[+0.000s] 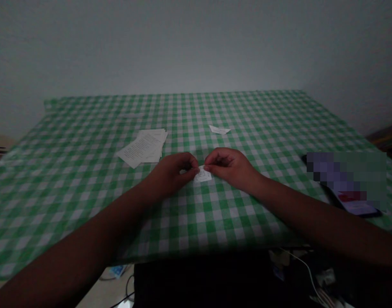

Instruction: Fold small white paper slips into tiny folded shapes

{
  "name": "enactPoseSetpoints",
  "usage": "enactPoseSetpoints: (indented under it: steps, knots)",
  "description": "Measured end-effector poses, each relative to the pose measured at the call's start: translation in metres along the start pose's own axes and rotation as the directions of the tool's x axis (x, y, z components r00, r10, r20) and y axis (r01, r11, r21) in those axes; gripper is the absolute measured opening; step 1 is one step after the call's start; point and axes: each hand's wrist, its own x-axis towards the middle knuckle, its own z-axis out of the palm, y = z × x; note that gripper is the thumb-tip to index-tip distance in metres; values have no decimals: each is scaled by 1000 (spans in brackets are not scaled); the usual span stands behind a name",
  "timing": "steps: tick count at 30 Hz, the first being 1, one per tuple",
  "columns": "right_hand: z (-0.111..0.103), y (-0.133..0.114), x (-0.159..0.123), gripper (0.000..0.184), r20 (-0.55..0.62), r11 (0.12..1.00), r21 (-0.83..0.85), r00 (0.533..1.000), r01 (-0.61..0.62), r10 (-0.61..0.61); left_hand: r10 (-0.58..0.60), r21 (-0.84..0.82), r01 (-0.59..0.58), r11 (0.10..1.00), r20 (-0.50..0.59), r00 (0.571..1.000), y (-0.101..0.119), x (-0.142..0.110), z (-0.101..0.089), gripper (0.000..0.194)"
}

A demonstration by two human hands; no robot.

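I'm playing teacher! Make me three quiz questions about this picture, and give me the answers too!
1. What do the left hand and the right hand pinch between them?
2. True or false: the white printed paper sheets lie on the left hand's side.
3. Which pattern has the green-and-white tablecloth? a) dots b) stripes c) checks

Key: 1. A small white paper piece with dark lines. 2. True. 3. c.

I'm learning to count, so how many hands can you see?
2. The left hand is at the left side of the small paper, pinching its far edge; the right hand pinches that edge at the right side.
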Motion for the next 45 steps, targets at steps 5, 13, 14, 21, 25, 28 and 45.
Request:
enactPoseSetpoints:
  steps: [5,13,14,21,25,28,45]
  knots:
    - [-1,1,1,9,7,1000,-6,1000,4,-4,-17,-59,18,998,15,1000,0,0,1,13]
    - [-10,9,7,8,21,998,-64,1000,-19,21,-77,-37,77,996,-14,997,-7,3,4,14]
    - [-12,9,8,8,21,994,-113,1000,-9,12,-87,-29,86,996,-14,996,-6,3,4,13]
    - [-16,3,7,10,13,863,-490,992,118,-129,-49,120,52,991,-28,998,-3,2,7,10]
    - [-9,1,5,11,86,795,-582,986,169,-146,-21,185,27,982,-37,999,-3,1,11,13]
    - [-9,1,5,10,160,737,-627,967,253,-196,-4,203,11,979,-32,999,-2,2,13,14]
    - [-9,3,0,18,345,571,-734,926,369,-155,38,283,-39,958,9,999,-13,5,14,18]
